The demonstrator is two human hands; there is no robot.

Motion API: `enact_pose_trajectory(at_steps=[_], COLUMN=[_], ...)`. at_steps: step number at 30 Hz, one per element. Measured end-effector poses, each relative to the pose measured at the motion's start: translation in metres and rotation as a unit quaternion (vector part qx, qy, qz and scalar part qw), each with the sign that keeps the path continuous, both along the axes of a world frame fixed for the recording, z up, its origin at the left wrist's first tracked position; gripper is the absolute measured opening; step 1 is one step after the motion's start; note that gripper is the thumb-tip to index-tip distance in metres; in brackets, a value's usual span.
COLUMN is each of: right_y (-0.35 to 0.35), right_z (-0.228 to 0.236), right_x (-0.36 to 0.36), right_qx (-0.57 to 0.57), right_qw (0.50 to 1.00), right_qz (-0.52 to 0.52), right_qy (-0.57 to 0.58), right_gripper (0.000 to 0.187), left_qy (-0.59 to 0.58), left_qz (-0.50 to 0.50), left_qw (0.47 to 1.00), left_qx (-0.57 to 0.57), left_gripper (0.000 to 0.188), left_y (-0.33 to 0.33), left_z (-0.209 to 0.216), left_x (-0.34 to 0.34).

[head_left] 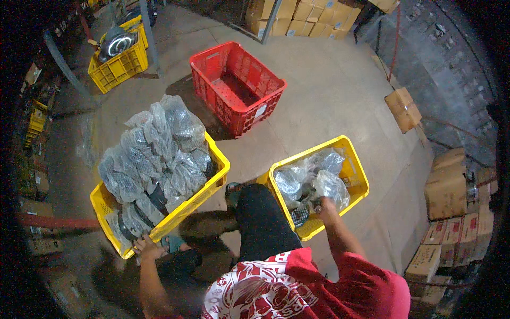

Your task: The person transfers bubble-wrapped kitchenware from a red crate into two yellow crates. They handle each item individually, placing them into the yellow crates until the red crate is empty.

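Observation:
My left hand (146, 249) rests on the near rim of a large yellow crate (187, 209), its fingers apart. Bubble-wrapped parts (159, 141) fill that crate and pile above its rim; black shows through the wrap on some. On the right, my right hand (325, 206) reaches into a smaller yellow crate (357, 166). Its fingers close on a bubble-wrapped package (331, 187), though the fingertips are partly hidden. Beside it in the crate lie other wrapped parts (289, 183) and a dark piece with a mesh pattern (299, 215).
Beyond the two crates stands a red crate (239, 109). A yellow crate (118, 69) with a lamp-like part (117, 43) sits at the far left, near metal posts. Cardboard boxes are stacked at the back (303, 20) and along the right (446, 191). A carton (402, 110) lies farther right.

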State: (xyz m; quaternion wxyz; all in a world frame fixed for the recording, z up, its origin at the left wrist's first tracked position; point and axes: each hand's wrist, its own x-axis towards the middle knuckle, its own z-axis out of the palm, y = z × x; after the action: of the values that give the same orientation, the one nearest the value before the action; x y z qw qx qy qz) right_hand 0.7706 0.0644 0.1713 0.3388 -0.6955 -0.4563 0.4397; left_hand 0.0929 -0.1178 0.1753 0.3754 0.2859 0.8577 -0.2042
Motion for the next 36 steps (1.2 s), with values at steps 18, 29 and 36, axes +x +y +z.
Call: enact_pose_trajectory(at_steps=[18, 29, 36], right_y=[0.059, 0.072, 0.031], right_z=[0.247, 0.217, 0.207], right_x=[-0.342, -0.405, -0.426], right_qx=[0.036, 0.039, 0.083], right_qw=[0.919, 0.854, 0.857], right_qz=[0.2, 0.196, 0.282], right_qy=[0.338, 0.481, 0.423], right_gripper=[0.034, 0.039, 0.046], left_qy=[-0.079, -0.118, -0.354], left_qz=[-0.211, -0.121, 0.23], left_qw=[0.622, 0.669, 0.482], left_qx=[0.75, 0.724, 0.768], left_gripper=[0.077, 0.041, 0.064], left_y=[0.198, 0.085, 0.118], left_z=[0.292, 0.223, 0.245], left_x=[0.144, 0.148, 0.111])
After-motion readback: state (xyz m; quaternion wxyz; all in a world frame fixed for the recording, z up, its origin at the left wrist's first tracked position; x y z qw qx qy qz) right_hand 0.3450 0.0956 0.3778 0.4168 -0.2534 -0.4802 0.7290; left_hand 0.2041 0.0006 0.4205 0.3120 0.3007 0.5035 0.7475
